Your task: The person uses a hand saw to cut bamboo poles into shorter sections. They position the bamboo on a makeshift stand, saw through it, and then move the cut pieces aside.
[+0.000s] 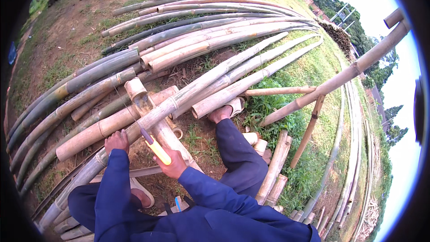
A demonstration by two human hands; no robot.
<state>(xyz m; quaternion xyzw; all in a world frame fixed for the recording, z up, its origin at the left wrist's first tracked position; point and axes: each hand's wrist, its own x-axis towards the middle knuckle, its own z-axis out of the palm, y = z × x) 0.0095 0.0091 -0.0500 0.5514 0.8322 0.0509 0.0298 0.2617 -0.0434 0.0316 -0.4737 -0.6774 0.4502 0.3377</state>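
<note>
A long pale bamboo pole (192,90) runs slantwise from the lower left to the upper right in front of me. My left hand (117,142) is closed over the top of it, left of the saw. In my right hand (172,165) is the yellow handle of a hand saw (160,152), with a purple part at its front. Its thin blade, seen almost edge-on, reaches up and left across the pole. Whether the teeth touch the pole I cannot tell. Beneath, the pole crosses a bamboo support (165,135) with a short upright stub (135,88).
Several green and tan bamboo poles (215,31) lie fanned out beyond. My feet (221,113) stand on either side of the support. Bamboo posts form a frame (333,83) at the right. Short cut pieces (274,166) lie by my right leg, beside green weeds (293,188).
</note>
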